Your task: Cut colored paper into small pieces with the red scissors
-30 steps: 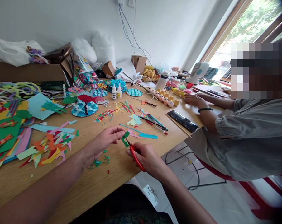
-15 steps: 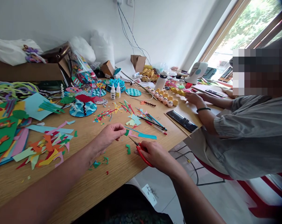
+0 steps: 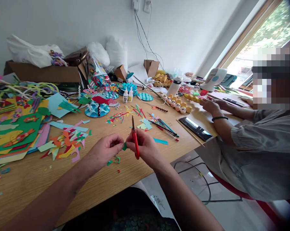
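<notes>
Between the fingertips of both hands sits a small piece of green paper [image 3: 125, 146]. My left hand [image 3: 110, 149] pinches it from the left. My right hand [image 3: 145, 146] touches its right side with thumb and finger, and also holds red-handled scissors [image 3: 136, 144], whose dark blades point up and away from me. Green paper snippets [image 3: 114, 160] lie on the wooden table just below the hands. To the right of the scissors a blue paper strip [image 3: 160, 141] rests on the table, partly behind my right hand.
Coloured paper scraps [image 3: 65, 139] and a stack of sheets [image 3: 17, 134] spread over the left. Two glue bottles [image 3: 128, 95] stand behind, beside blue paper discs [image 3: 96, 110]. Pens [image 3: 165, 130] and a phone [image 3: 195, 127] lie right, near a seated co-worker's hand [image 3: 211, 107].
My right hand has come up and left to meet my left hand at the green paper. The scissors have swung from pointing up-left to nearly upright. The view has shifted left.
</notes>
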`<state>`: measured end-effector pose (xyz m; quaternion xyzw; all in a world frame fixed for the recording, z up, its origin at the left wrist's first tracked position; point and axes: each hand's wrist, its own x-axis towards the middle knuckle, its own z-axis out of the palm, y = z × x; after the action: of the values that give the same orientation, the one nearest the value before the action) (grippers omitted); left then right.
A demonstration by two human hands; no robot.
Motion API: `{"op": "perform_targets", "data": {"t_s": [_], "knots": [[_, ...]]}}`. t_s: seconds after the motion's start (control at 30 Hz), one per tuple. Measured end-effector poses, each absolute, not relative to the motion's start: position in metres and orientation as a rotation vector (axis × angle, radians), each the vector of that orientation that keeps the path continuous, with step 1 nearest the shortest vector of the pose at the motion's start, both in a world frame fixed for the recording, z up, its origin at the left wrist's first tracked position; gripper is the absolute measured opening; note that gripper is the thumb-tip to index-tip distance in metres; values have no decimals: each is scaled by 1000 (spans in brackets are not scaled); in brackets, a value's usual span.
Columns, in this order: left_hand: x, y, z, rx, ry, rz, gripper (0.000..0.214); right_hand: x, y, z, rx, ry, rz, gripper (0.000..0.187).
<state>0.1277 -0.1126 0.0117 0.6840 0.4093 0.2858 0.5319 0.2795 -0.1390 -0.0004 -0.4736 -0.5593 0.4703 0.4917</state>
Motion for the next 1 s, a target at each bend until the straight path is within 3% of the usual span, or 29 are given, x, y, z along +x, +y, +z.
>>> {"op": "perform_targets", "data": {"t_s": [0.13, 0.4, 0.63, 1.0], "knots": [[116, -117, 10, 1635, 1013, 735, 17, 271, -133, 0, -1089, -1364, 1217, 21], [108, -130, -2, 1433, 1093, 1012, 15, 245, -131, -6, -1114, -1428, 974, 11], [103, -135, -3, 1141, 1035, 1246, 11, 251, -154, -8, -1342, -1775, 806, 24], [107, -137, 3, 1005, 926, 1243, 10, 251, -157, -13, -1405, -1905, 752, 30]]}}
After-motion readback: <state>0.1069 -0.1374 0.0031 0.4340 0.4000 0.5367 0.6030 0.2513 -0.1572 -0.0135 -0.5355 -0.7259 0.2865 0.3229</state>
